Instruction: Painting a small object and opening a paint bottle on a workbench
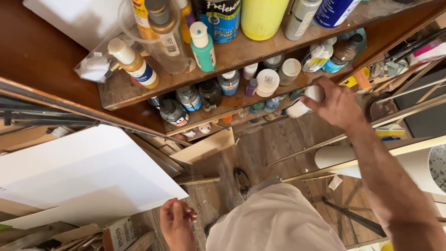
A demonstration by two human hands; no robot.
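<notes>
A small white paint container (310, 98) is sitting at the front edge of the middle wooden shelf (241, 103), and the person's right hand (335, 104) is closing its fingers around it from the side. A firm grip low on the body, drawn straight outward, looks wisest, since a white-capped jar (267, 82) and dark paint bottles (210, 92) are crowding just beside it. The left hand (176, 222) is hanging loosely curled and empty near the corner of a white canvas (88, 174) leaning below. On the upper shelf a teal bottle (203, 46) and a yellow container (262, 17) are standing close together, overhanging the reach.
</notes>
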